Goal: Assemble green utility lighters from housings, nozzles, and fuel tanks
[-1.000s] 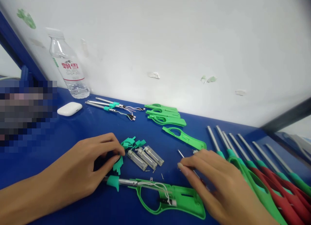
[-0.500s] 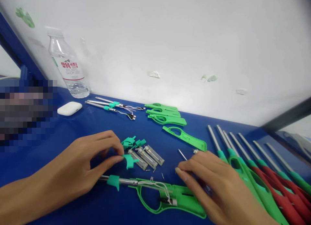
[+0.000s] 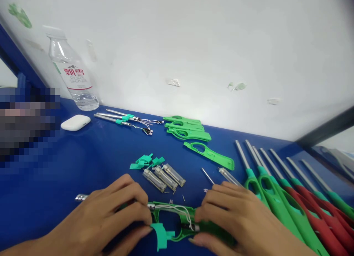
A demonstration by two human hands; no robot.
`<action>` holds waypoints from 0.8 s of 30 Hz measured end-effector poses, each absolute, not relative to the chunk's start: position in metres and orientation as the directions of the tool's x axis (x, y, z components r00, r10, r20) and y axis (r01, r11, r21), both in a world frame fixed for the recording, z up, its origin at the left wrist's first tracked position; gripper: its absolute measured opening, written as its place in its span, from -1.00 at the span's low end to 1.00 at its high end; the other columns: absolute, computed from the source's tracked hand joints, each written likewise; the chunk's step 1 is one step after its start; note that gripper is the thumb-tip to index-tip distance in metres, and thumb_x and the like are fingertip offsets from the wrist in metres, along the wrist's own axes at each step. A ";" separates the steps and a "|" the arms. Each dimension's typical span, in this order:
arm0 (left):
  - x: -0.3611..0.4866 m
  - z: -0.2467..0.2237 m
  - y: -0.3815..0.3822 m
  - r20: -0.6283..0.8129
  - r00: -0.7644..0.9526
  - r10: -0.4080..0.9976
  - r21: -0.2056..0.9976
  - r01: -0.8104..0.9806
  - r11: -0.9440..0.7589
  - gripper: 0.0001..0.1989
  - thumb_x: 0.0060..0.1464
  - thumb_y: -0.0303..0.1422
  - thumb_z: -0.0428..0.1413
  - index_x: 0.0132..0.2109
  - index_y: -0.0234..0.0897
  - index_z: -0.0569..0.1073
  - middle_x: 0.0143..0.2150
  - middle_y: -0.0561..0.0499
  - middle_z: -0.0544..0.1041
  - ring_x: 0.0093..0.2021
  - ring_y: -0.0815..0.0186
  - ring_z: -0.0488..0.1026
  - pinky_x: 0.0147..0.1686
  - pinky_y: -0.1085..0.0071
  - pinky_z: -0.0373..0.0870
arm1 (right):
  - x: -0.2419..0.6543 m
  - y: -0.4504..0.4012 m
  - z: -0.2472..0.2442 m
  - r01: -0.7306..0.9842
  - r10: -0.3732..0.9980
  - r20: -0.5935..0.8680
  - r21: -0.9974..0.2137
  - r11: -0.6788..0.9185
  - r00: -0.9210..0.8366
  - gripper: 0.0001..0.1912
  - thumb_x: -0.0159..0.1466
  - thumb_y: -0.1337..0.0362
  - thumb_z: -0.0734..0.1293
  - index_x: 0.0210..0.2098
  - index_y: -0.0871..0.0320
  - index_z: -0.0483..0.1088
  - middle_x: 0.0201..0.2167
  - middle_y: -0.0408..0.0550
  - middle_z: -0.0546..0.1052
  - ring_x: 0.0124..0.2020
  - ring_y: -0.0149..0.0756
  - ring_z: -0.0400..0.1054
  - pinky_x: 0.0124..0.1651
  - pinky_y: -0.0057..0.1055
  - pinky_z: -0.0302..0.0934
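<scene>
My left hand (image 3: 113,215) pinches a teal trigger piece (image 3: 162,237) between thumb and fingers, beside the loop of a green lighter casing half (image 3: 181,237). Its fingers also cover part of the metal tube (image 3: 81,197) lying in the casing. Across the casing's handle end, my right hand (image 3: 238,219) closes with its fingers on the far edge and thumb on the near edge. White wires (image 3: 179,210) run inside the casing to a dark igniter (image 3: 189,226). The handle end is mostly hidden under the right hand.
Behind the casing lie teal pieces (image 3: 143,161), clear fuel tanks (image 3: 166,178) and small pins. Wired tubes (image 3: 118,119), green casing halves (image 3: 188,130), a white case (image 3: 76,122) and a water bottle (image 3: 73,71) stand farther back. Several assembled lighters (image 3: 293,208) line the right.
My left hand has brought the teal trigger piece down and toward the casing's loop. My right hand has moved left and down onto the casing, and its fingers now grip it.
</scene>
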State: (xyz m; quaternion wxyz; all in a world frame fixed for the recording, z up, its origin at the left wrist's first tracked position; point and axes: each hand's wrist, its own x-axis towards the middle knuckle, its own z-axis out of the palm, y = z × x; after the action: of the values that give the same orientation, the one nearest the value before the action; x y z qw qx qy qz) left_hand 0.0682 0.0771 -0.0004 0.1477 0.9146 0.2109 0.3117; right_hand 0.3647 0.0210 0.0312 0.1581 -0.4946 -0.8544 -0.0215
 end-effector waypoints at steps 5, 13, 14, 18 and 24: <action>0.079 0.003 0.074 0.515 0.688 0.511 0.475 0.267 -0.838 -0.71 0.37 -0.67 0.09 -0.05 -0.14 0.49 -0.07 0.00 0.61 -0.03 0.25 0.55 0.06 0.33 0.55 | 0.367 0.015 0.032 0.807 0.831 0.213 -0.207 0.553 -0.515 -0.84 0.43 0.07 0.53 -0.19 -0.02 0.59 -0.34 -0.25 0.63 -0.27 -0.31 0.57 -0.17 -0.38 0.34; 0.074 -0.001 0.078 0.516 0.731 0.446 0.372 0.278 -0.886 -0.65 0.33 -0.67 0.09 0.04 -0.13 0.53 0.12 0.03 0.65 0.20 0.31 0.57 0.32 0.47 0.43 | 0.368 0.017 0.022 0.772 0.811 0.232 -0.251 0.584 -0.537 -0.77 0.35 0.17 0.62 -0.13 -0.03 0.52 -0.30 -0.36 0.62 -0.31 -0.35 0.57 -0.26 -0.32 0.27; 0.073 -0.001 0.078 0.491 0.744 0.453 0.370 0.292 -0.882 -0.64 0.33 -0.68 0.08 0.05 -0.12 0.54 0.11 0.03 0.65 0.18 0.31 0.59 0.32 0.45 0.44 | 0.368 0.017 0.022 0.776 0.813 0.230 -0.248 0.580 -0.535 -0.77 0.35 0.17 0.61 -0.11 -0.04 0.52 -0.29 -0.35 0.62 -0.31 -0.34 0.57 -0.26 -0.32 0.28; 0.067 -0.002 0.077 0.425 0.795 0.433 0.351 0.296 -0.888 -0.55 0.31 -0.72 0.06 0.08 -0.08 0.58 0.08 0.08 0.69 0.13 0.30 0.63 0.32 0.41 0.46 | 0.367 0.016 0.019 0.766 0.810 0.248 -0.269 0.584 -0.531 -0.82 0.41 0.15 0.56 -0.08 -0.04 0.53 -0.23 -0.31 0.65 -0.25 -0.33 0.59 -0.23 -0.35 0.33; 0.064 -0.003 0.078 0.405 0.810 0.425 0.353 0.290 -0.889 -0.52 0.31 -0.73 0.09 0.11 -0.06 0.59 0.08 0.08 0.68 0.15 0.30 0.62 0.29 0.45 0.47 | 0.365 0.015 0.012 0.726 0.797 0.274 -0.329 0.604 -0.538 -0.84 0.58 0.11 0.36 -0.05 -0.03 0.58 -0.20 -0.23 0.68 -0.20 -0.34 0.62 -0.15 -0.45 0.40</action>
State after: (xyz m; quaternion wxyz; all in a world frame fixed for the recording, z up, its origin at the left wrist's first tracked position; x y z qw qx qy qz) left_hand 0.0637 0.0779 -0.0033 0.1385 0.9411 0.1901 0.2430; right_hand 0.3654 0.0150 0.0124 0.2011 -0.4364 -0.8726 0.0880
